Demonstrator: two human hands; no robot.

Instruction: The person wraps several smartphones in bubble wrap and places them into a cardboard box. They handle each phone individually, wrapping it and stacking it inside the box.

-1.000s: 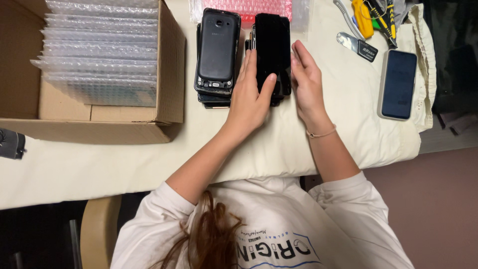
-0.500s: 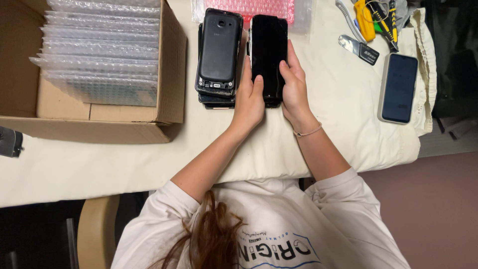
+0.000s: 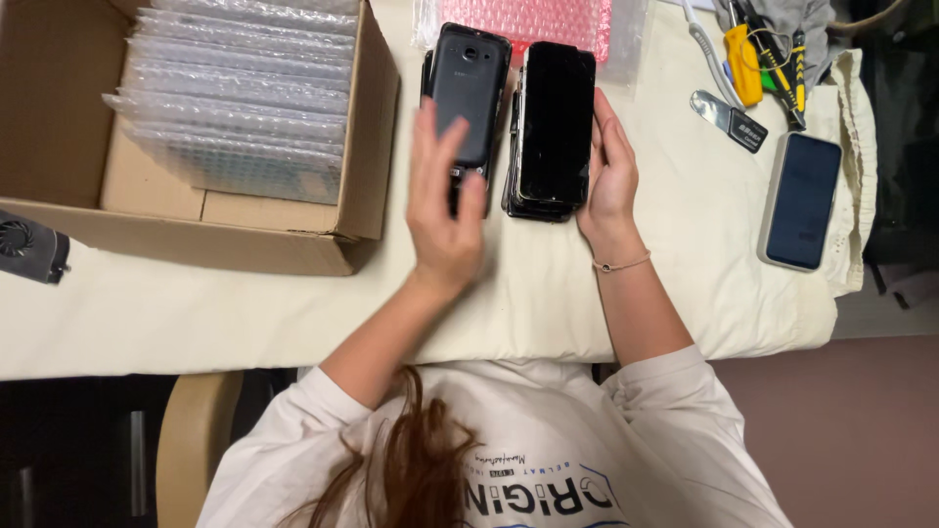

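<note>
Since half a second ago my left hand (image 3: 445, 210) has come off the right-hand stack and slid left, so it now hovers, blurred with motion, over the near end of the left stack of phones (image 3: 468, 93); its fingers are spread and open, and I cannot tell whether they touch the top phone, which lies back-up with its camera showing. My right hand (image 3: 608, 171) has kept its place, fingers loosely curled flat against the right edge of the right stack of phones (image 3: 554, 127), steadying it rather than gripping; that top phone lies screen-up. Both stacks sit side by side in the middle of the cream cloth (image 3: 685, 293), just near of a pink bubble-wrap sheet (image 3: 533, 18). Left is a cardboard box (image 3: 367, 147) of bubble-wrap pouches (image 3: 240, 93); right lie another phone (image 3: 800, 200) and some hand tools (image 3: 748, 64). I judge the risk is toppling: the stacks are tall and uneven, and a quick sweep of the left hand could knock the top handset sideways.
</note>
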